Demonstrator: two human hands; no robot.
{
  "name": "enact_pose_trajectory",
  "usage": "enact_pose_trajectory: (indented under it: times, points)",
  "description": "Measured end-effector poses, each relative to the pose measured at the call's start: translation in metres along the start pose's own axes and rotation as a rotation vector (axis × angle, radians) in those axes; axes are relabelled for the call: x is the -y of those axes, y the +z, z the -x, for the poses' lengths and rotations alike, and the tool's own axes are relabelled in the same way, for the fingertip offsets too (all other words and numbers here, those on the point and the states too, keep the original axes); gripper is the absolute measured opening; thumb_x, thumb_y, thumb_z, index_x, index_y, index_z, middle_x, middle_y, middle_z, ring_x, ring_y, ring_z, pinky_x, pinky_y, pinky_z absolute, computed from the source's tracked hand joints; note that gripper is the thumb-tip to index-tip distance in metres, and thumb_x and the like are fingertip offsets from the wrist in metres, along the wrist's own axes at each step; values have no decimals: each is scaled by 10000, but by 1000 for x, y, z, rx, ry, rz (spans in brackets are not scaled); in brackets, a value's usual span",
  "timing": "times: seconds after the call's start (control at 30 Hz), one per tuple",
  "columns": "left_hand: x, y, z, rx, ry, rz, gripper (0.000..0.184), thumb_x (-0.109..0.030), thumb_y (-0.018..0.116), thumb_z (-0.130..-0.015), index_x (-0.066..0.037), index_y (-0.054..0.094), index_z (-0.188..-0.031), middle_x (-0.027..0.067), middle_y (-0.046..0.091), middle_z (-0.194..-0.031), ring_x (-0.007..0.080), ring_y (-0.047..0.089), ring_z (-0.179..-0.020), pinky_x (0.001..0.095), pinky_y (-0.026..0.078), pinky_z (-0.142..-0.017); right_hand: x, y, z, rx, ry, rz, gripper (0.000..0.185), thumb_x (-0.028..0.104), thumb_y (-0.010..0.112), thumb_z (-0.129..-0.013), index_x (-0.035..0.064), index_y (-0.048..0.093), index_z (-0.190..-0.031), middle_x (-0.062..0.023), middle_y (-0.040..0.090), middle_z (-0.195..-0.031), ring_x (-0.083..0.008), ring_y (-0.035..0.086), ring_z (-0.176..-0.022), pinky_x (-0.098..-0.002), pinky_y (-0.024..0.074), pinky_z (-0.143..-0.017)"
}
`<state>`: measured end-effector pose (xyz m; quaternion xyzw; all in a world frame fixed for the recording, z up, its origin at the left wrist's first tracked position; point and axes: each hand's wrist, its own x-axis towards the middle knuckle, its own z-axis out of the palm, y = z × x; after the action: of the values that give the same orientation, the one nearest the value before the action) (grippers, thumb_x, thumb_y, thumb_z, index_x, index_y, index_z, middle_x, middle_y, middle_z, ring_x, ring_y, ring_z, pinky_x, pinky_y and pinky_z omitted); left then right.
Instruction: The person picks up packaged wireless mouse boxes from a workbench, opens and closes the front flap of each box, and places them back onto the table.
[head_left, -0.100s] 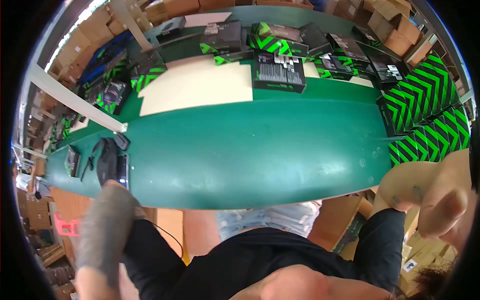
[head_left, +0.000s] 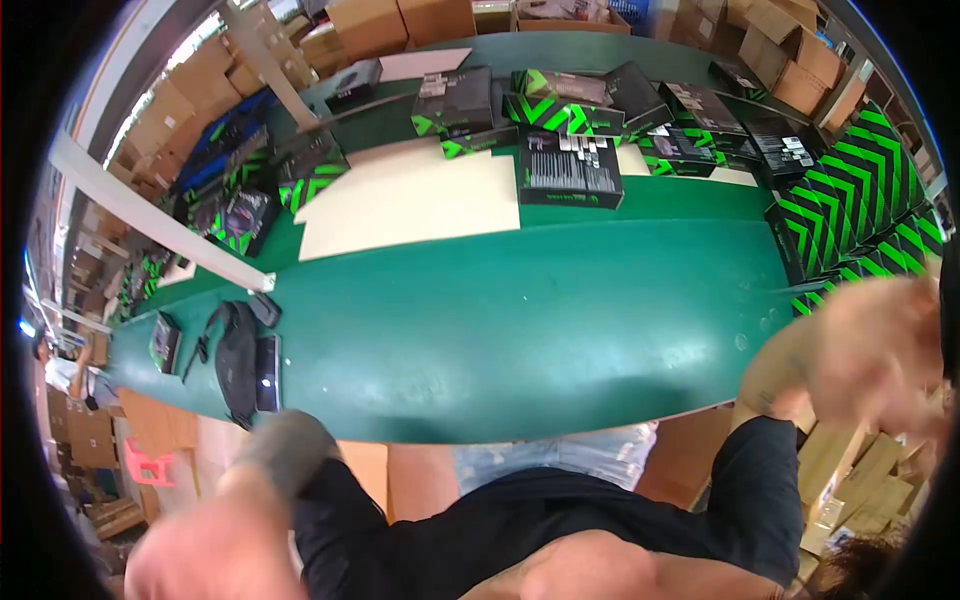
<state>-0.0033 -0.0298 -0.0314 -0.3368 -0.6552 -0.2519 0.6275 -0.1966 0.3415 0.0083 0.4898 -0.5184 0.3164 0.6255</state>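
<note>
My left hand (head_left: pixel 215 550) is raised at the lower left, close to the camera and smeared by motion, so its fingers cannot be made out. My right hand (head_left: pixel 880 355) is lifted at the right edge, also blurred, in front of the stacked black boxes with green chevrons (head_left: pixel 850 205). Nothing that either hand might hold is visible. On the table's left end, beyond my left forearm, lie a black waist bag (head_left: pixel 237 360) and a flat dark device with a shiny face (head_left: pixel 268 373).
The green table (head_left: pixel 500 320) carries cream cardboard sheets (head_left: pixel 410 210) and several black-and-green product boxes (head_left: pixel 570 170). A white post (head_left: pixel 160 215) slants across the left. A pink stool (head_left: pixel 150 468) and another person (head_left: pixel 65 375) are farther left; cartons (head_left: pixel 370 25) stand behind.
My left hand has come into view lower down as the forearm drew back from the table edge. My right hand has moved up over the chevron boxes. The view has tilted slightly.
</note>
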Motion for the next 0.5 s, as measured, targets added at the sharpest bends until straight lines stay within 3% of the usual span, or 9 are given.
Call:
enact_pose_trajectory:
  times: [0.1,0.13,0.17,0.2,0.27,0.33,0.47,0.5]
  points:
    - [47,3,50,-196,-374,127,328,-43,581,-863,-33,514,-1184,97,586,-1046,204,572,-985,331,478,-844,18,67,82,373,435,218,381,184,595,-793,6,556,-1127,-165,623,-1016,-302,603,-925,-417,484,-857]
    - [78,16,62,-177,-572,184,323,-33,585,-861,-33,521,-1178,96,592,-1036,201,576,-978,328,480,-840,19,110,129,397,576,12,513,244,674,-798,27,518,-1235,-172,562,-1192,-344,526,-1109,-417,426,-964]
    - [115,38,66,-100,-781,206,318,-23,589,-859,-32,529,-1171,95,599,-1026,198,579,-971,325,481,-837,23,136,160,725,674,44,608,232,706,-795,57,455,-1320,-209,446,-1333,-378,429,-1229,-452,360,-1042]
    - [157,67,67,26,-1007,133,395,-84,626,-877,-15,484,-1240,109,594,-1063,184,600,-966,304,487,-842,29,156,196,844,792,-3,697,259,730,-783,72,404,-1371,-244,312,-1425,-411,337,-1296,-477,309,-1077]
    - [267,96,128,136,-1467,129,615,-389,683,-855,-3,456,-1277,129,529,-1221,190,571,-1056,318,472,-874,42,177,264,809,826,-54,721,318,717,-795,70,386,-1386,-273,288,-1431,-438,326,-1304,-500,312,-1069]
    - [378,117,214,121,-1896,158,771,-606,649,-797,-9,489,-1258,136,511,-1240,180,569,-1051,343,472,-852,48,181,280,991,899,2,708,322,712,-800,66,394,-1379,-276,285,-1431,-437,319,-1311,-499,318,-1063]
    - [514,155,331,246,-2012,212,703,-698,600,-760,-92,586,-1116,79,566,-1087,195,547,-968,350,443,-838,32,171,289,834,1091,-147,591,296,709,-802,76,467,-1294,-242,370,-1379,-419,390,-1262,-465,364,-1039]
    - [507,172,319,209,-2009,277,645,-657,622,-766,-99,597,-1089,61,577,-1031,185,555,-924,342,445,-811,30,171,291,802,1089,-157,552,285,710,-799,83,483,-1261,-215,405,-1354,-406,426,-1230,-455,388,-1019]
